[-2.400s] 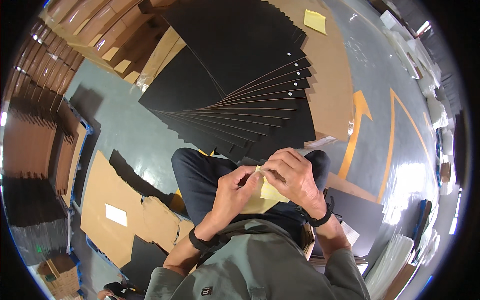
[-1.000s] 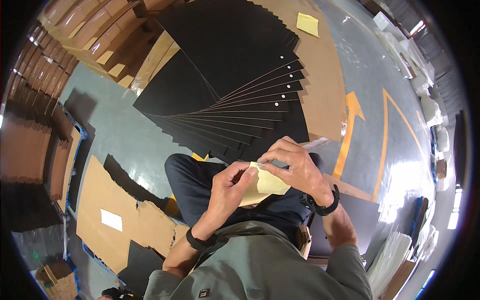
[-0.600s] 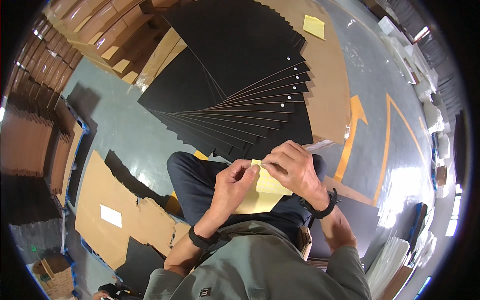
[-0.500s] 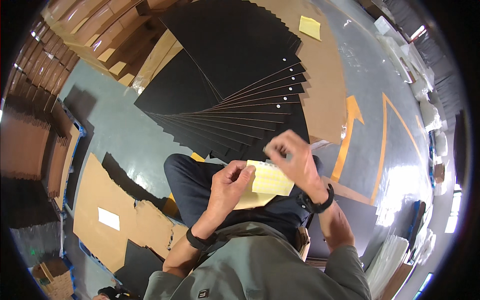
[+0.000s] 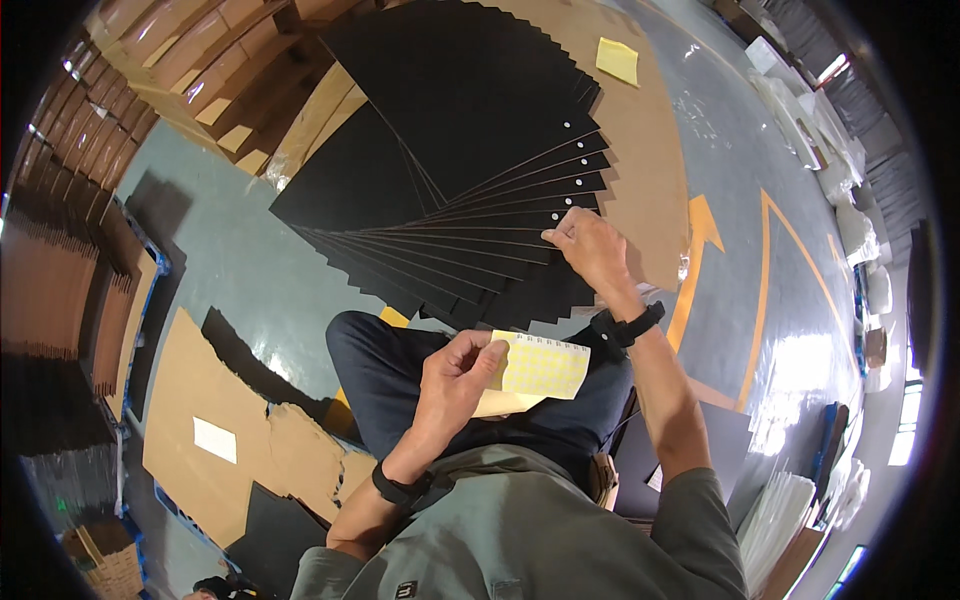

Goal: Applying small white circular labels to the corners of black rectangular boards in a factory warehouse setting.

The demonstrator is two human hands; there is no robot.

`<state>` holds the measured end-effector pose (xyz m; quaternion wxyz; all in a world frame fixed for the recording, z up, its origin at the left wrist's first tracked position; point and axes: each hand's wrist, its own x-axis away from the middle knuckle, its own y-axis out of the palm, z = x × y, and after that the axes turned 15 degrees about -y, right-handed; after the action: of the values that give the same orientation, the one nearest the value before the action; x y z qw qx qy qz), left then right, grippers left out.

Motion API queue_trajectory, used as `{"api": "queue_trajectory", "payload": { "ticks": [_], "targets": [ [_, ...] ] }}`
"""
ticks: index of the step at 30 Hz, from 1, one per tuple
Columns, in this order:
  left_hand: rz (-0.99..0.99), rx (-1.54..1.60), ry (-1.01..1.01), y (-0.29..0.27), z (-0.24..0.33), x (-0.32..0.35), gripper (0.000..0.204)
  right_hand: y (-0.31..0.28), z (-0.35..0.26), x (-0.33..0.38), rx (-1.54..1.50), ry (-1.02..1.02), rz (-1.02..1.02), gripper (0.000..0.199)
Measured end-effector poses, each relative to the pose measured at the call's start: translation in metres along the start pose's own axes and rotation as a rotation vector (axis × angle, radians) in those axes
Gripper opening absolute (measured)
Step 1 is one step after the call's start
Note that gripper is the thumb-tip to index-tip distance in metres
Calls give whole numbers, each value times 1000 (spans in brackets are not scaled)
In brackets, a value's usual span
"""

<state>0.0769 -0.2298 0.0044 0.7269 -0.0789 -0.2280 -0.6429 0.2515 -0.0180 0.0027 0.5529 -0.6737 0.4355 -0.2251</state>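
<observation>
My left hand (image 5: 456,384) pinches a yellow sheet of small round stickers (image 5: 548,368) by its left edge, over my lap. Plain yellowish backing paper (image 5: 505,403) shows beneath it. Ahead of me lies a stack of black boards (image 5: 465,110), fanned out in a spiral. Small white dots, one of them a round sticker (image 5: 579,182), sit near the right-hand ends of several boards. At that edge my right hand (image 5: 592,250) is closed, thumb and forefinger pressed together just below the nearest dot. Whatever the fingertips hold is too small to make out.
Brown cardboard (image 5: 650,170) lies under the boards, with a loose yellow sheet (image 5: 617,62) on it. A torn cardboard piece (image 5: 210,400) carries a white label (image 5: 214,439) at left. Stacked cartons (image 5: 200,60) stand far left. Wrapped white packs (image 5: 780,520) line the right side.
My right hand has moved from above the sticker sheet forward to the right edge of the black boards. The sticker sheet has tilted slightly and is no longer covered by that hand.
</observation>
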Motion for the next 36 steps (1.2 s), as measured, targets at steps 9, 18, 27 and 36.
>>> {"api": "queue_trajectory", "payload": {
  "ticks": [9,18,27,36],
  "targets": [
    [11,109,-51,-6,15,8,23,-52,-51,45,-651,-268,-71,15],
    [34,14,56,-5,0,-4,22,-58,-77,69,-526,-520,-35,16],
    [52,-8,22,-5,-8,-11,22,-44,-78,75,-293,-690,172,13],
    [36,-5,-42,0,-9,-10,22,8,-21,26,-392,-80,100,14]
  ]
}}
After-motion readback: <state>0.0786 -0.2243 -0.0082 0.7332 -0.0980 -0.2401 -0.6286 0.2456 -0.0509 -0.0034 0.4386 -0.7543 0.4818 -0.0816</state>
